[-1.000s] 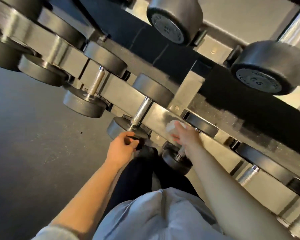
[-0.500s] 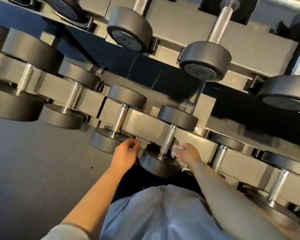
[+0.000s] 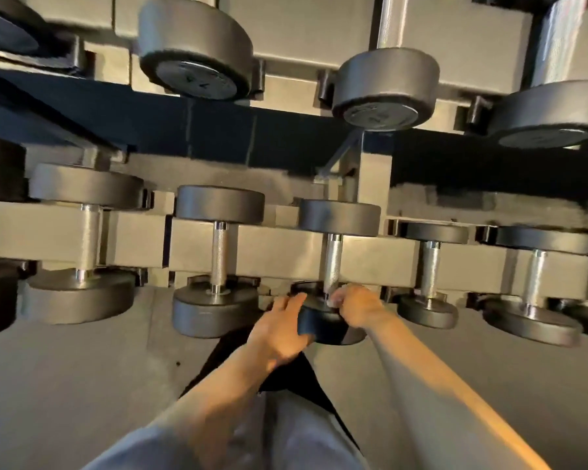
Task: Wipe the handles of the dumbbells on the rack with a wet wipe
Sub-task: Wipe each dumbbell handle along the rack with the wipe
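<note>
- The dumbbell (image 3: 333,266) being cleaned sits in the lower tier of the rack (image 3: 279,245), near frame centre, its handle (image 3: 332,262) running from 12 to 6 o'clock between two dark heads.
- The wipe (image 3: 333,301) shows only as a small pale scrap at the foot of that handle, just above the near head (image 3: 323,325).
- The right hand (image 3: 357,305) is at 3 o'clock of the handle's lower end; its fingers (image 3: 341,297) are curled and pinch the wipe against the metal.
- The left hand (image 3: 279,330) lies at 9 o'clock of the near head, its fingers (image 3: 294,301) fairly straight and a little spread, resting on the head's rim. How the thumb lies cannot be told.
- Other dumbbells stand in the same tier at 9 and 3 o'clock, well apart from the hands: one neighbour (image 3: 219,262) to the left, another (image 3: 430,273) to the right.
- Bigger dumbbells (image 3: 384,88) fill the upper tier at 12 o'clock.
- Grey floor (image 3: 82,385) lies at 6 to 8 o'clock.
</note>
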